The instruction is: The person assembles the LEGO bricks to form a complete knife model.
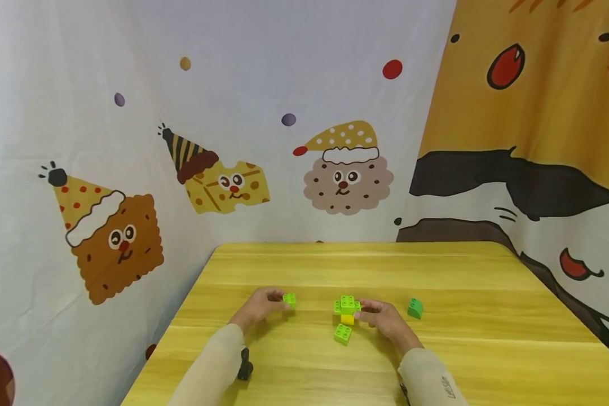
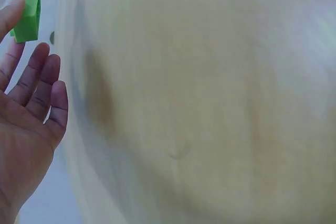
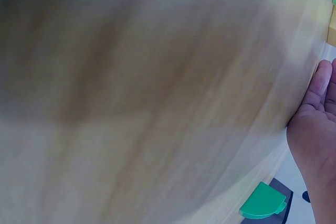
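Note:
In the head view my left hand pinches a light green brick between thumb and fingers; the left wrist view shows this brick with its hollow underside partly visible, the other fingers of the hand loosely bent. My right hand holds the right side of a small assembly of light green bricks with a yellow brick at its bottom. Just in front of it lies a separate light green brick. The right wrist view shows only part of the hand, its grip out of frame.
A darker green curved brick lies to the right of my right hand, seen too in the right wrist view. The wooden table reaches back to a printed cloth. A black object is beside my left sleeve.

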### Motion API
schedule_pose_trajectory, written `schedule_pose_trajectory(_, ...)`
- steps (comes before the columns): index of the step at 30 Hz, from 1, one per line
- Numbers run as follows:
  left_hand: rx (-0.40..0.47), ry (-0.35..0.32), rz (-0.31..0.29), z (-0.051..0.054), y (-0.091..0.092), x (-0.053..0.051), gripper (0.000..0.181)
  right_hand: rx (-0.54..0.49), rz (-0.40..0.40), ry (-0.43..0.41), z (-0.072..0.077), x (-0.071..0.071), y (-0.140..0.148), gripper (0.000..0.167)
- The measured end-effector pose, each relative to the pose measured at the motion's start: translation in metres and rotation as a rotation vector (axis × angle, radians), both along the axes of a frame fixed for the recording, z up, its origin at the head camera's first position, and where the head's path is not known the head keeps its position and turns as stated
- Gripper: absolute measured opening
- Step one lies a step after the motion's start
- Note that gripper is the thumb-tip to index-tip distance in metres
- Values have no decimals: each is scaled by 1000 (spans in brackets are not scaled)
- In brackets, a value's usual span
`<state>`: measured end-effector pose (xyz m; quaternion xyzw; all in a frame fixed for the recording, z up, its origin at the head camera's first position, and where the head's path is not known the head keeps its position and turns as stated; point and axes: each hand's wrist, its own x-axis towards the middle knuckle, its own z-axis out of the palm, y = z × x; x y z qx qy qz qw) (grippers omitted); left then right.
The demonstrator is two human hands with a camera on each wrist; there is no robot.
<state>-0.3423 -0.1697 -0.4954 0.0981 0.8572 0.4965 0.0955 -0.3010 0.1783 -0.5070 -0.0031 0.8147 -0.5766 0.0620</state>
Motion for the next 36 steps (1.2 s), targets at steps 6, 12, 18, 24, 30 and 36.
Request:
schedule_pose_trajectory(6, 46, 23, -2, 10, 8, -2, 35, 0, -14, -3, -1, 2, -1, 52)
schedule_pose_trajectory(12, 57, 74, -10, 19, 21, -4, 29, -2, -17, 2, -1, 2, -2, 50)
schedule_pose_trajectory(18, 101, 99, -18, 27, 31, -4, 33, 5, -35, 1, -2, 1, -3, 50)
schedule_pose_trajectory(24, 117, 111, -30, 32, 39, -5, 34, 12, -43, -1, -3, 1, -3, 49)
schedule_pose_trajectory(30, 138, 117, -29, 38, 47, -6, 35, 14, -41, -2, -3, 0, -2, 52)
schedule_pose_trajectory(36, 146, 126, -39, 43, 58, -6, 33, -5, -39, -4, -3, 1, -2, 51)
